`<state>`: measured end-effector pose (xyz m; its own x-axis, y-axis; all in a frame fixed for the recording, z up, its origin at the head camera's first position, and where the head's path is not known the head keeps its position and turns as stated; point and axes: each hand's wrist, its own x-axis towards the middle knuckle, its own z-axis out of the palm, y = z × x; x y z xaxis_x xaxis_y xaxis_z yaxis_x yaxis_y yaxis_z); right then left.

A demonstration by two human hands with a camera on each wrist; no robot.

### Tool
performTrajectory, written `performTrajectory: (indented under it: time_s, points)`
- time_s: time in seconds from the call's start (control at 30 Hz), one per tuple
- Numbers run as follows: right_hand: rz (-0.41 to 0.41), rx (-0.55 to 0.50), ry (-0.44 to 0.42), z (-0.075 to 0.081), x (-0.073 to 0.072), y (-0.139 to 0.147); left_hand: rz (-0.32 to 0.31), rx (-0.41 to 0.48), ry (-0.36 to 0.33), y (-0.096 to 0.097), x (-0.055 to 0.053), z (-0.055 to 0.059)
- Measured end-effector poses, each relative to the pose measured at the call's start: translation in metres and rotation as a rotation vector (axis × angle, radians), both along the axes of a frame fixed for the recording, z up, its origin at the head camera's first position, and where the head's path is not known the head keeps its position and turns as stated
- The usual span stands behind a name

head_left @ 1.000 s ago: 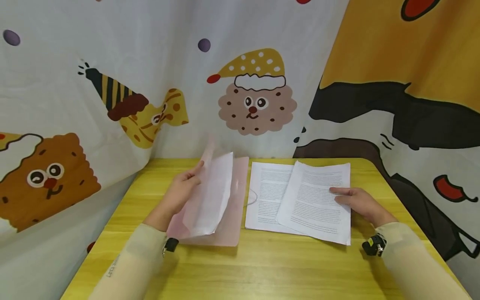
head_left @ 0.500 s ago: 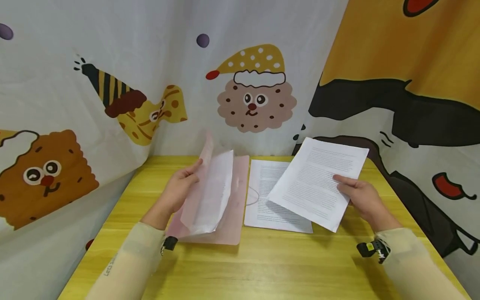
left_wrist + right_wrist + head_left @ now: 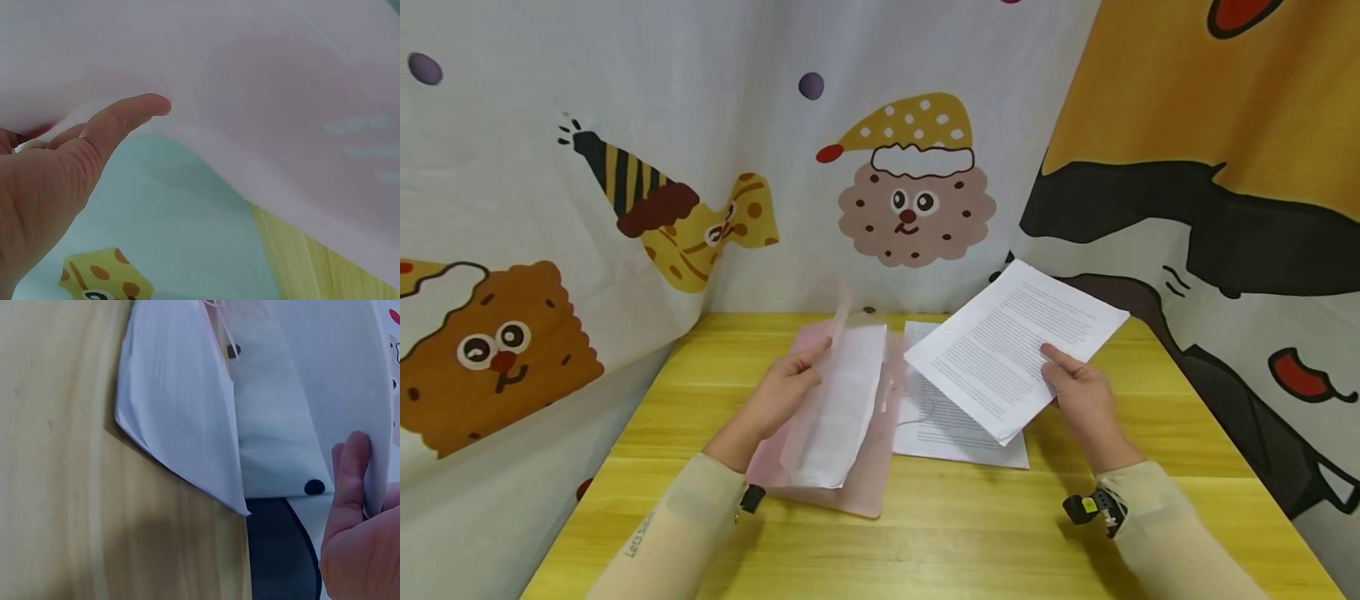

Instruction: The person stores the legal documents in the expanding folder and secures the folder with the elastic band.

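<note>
My left hand (image 3: 786, 390) pinches the raised cover of a pink translucent folder (image 3: 865, 492), thumb on one face and fingers on the other. White sheets (image 3: 850, 400) stand inside the folder, tilted up with the cover. In the left wrist view the cover (image 3: 269, 94) fills the top, and the thumb lies along it. My right hand (image 3: 1078, 400) grips a few printed sheets (image 3: 1007, 350) by their right edge, thumb on top. These sheets are lifted and slanted over another printed stack (image 3: 970, 437) lying on the table; the right wrist view shows that stack (image 3: 181, 406) apart from the held sheets (image 3: 350, 375).
The yellow wood-grain table (image 3: 925, 542) runs up to a cartoon-printed curtain (image 3: 760, 108) behind and on both sides. A thin loop of cord (image 3: 925, 412) curves from the folder's right edge over the lower stack. Each wrist wears a small black camera (image 3: 1081, 508).
The right hand has raised its sheets off the stack, turned them, and carried them left toward the folder. The left hand and folder have shifted slightly right and nearer, the cover still up.
</note>
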<state>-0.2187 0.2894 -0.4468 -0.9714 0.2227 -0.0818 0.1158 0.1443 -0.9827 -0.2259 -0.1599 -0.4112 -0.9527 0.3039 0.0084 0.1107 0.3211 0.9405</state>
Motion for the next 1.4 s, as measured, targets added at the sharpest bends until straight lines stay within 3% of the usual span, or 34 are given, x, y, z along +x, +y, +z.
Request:
performTrajectory:
  time_s: [0.23,0.7,1.17,1.4]
  points:
    - [-0.036,-0.070,0.017,-0.008,-0.001,-0.010,-0.014,0.003,0.008,0.003,0.002,0.000]
    - [-0.072,-0.102,0.023,-0.016,-0.003,-0.026,-0.011,0.000,-0.018,0.006,0.005,0.001]
    - [0.026,-0.023,0.015,-0.025,0.000,-0.038,0.003,0.005,-0.025,0.007,0.004,0.001]
    - [0.080,-0.031,-0.034,-0.029,0.004,-0.049,0.017,0.003,-0.032,0.007,0.003,0.001]
